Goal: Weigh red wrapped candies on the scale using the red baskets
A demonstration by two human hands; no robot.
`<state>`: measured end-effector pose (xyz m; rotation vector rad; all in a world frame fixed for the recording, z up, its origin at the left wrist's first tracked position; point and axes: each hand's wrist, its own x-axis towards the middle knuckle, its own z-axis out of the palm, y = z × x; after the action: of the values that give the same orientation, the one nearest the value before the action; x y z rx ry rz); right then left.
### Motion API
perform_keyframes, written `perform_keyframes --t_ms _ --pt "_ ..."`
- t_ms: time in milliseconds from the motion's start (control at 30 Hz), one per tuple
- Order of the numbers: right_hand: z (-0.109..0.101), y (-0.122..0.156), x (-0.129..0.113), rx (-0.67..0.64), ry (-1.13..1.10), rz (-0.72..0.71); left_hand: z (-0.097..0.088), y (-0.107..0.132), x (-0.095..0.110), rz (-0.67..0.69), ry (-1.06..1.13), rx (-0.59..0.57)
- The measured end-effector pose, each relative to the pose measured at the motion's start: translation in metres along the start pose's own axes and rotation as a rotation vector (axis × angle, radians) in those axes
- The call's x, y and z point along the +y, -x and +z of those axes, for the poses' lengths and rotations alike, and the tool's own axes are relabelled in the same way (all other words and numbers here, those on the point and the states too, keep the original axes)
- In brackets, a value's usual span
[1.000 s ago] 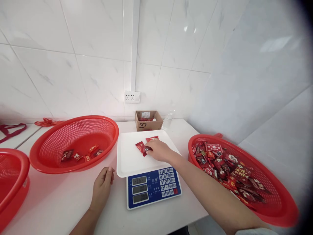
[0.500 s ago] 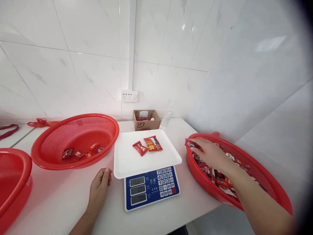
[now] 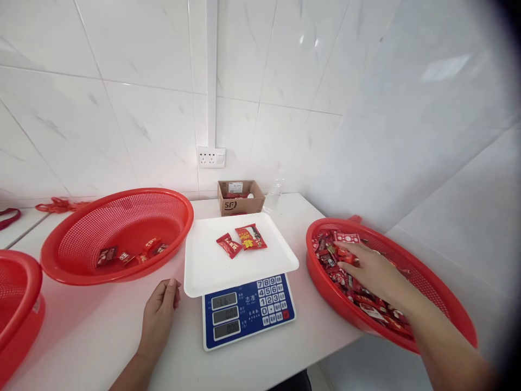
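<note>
A blue electronic scale (image 3: pixel 248 311) carries a white tray (image 3: pixel 207 260) with two red candy packets (image 3: pixel 241 240) lying on it. My right hand (image 3: pixel 368 266) reaches into the right red basket (image 3: pixel 431 304), fingers stretched over the heap of red candy packets (image 3: pixel 340 255) and touching them; whether it grips one I cannot make out. My left hand (image 3: pixel 158 315) rests on the white table beside the scale's left edge, fingers loosely curled, holding nothing.
A second red basket (image 3: pixel 81 260) at the left holds a few packets (image 3: pixel 132 254). Part of a third red basket (image 3: pixel 18 304) shows at the far left. A small cardboard box (image 3: pixel 239 196) and a clear bottle (image 3: pixel 275 195) stand by the tiled wall under a socket (image 3: pixel 210 157).
My right hand left two packets on the scale tray and moved right into the full basket. The left hand stayed beside the scale. The view shifted slightly.
</note>
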<state>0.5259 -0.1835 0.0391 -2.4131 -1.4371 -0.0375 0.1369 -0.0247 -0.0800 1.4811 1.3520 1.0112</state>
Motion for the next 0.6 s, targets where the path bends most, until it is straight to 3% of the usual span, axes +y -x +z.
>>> perform_keyframes --t_ms 167,233,300,433,600 --pt "0.017 -0.005 -0.082 -0.154 -0.370 -0.248 -0.001 0.000 -0.001 -0.002 -0.004 0.005" --pt "0.033 -0.010 -0.107 -0.207 -0.493 -0.374 -0.001 0.000 -0.002 0.005 -0.005 0.010" --pt "0.048 -0.016 -0.124 -0.240 -0.554 -0.411 -0.001 0.000 -0.002 0.015 -0.004 0.014" --pt "0.066 -0.027 -0.139 -0.230 -0.459 -0.368 -0.001 0.000 -0.001 0.015 0.001 0.022" --pt "0.072 -0.031 -0.135 -0.215 -0.337 -0.353 -0.001 0.001 0.001 0.004 0.017 -0.007"
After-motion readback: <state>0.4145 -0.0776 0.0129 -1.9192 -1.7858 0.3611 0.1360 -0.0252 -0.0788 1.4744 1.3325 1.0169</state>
